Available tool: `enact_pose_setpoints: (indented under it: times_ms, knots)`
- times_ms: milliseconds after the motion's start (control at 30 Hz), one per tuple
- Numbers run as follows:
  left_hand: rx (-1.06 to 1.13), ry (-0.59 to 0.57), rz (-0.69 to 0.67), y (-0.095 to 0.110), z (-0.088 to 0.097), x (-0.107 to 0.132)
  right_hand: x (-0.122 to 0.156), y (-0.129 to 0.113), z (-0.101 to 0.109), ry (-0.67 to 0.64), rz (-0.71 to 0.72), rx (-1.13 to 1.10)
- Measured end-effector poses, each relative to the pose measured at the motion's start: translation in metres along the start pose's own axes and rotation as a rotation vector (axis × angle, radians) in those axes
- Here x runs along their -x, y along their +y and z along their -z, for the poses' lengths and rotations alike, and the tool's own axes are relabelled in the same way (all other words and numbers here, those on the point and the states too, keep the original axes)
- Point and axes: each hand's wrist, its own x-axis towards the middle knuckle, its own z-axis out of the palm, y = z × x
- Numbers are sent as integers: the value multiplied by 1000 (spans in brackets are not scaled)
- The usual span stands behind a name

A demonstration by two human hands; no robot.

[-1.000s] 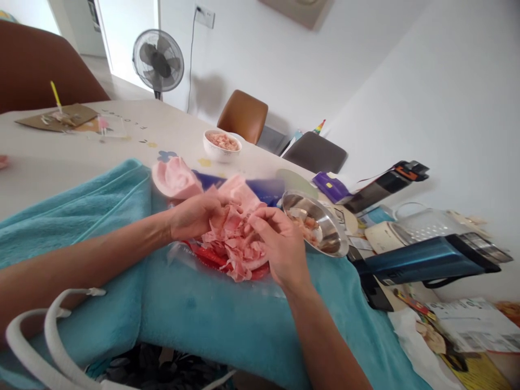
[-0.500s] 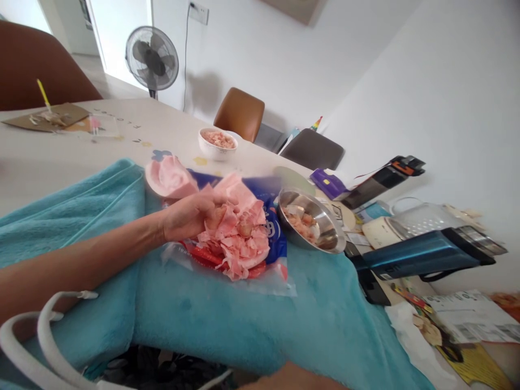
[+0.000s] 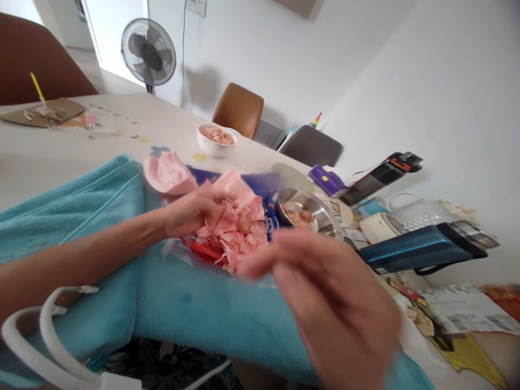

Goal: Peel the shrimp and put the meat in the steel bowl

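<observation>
1. Teal cloth [image 3: 195,319]: spread beneath the work, probably shielding the table.
2. Plastic bag [image 3: 262,184]: under the pink mass, presumably catching scraps.
3. Metal bowl [image 3: 323,212]: beside the bag, apparently for easy reach.
4. Torn pink mass [image 3: 244,225]: on the bag, steadied by the left hand [image 3: 195,210], fingers closed around its edge.
5. Right hand [image 3: 325,292]: raised nearer the camera, blurred; whether it holds anything cannot be told.

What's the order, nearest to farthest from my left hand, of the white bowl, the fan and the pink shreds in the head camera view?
From your left hand:
1. Pink shreds: right at its fingertips, extending to the hand's right.
2. White bowl: farther forward, on the table.
3. Fan: farthest, beyond the table, ahead and to the left.
</observation>
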Motion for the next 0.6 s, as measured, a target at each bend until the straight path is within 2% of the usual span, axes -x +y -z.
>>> enact_pose_setpoints:
  times_ms: [33, 67, 167, 267, 400, 600]
  knots:
    - [-1, -10, -10, -1, -1, 0, -14, 7, -3, 84, 4, 7]
    - [-4, -19, -21, -1, -1, 1, -27, 17, -6, 88, -23, 11]
    - [-37, -66, -64, -5, -1, 0, -60, 54, -19, -27, -153, -89]
    - [-109, -124, -146, -8, 3, -2, -74, 76, -29, -65, -220, -224]
    - [-161, -164, -223, -11, 10, -5, -74, 75, -36, -110, -277, -348]
    - [-167, -241, -225, -13, 14, -3, -73, 76, -44, -136, -356, -436]
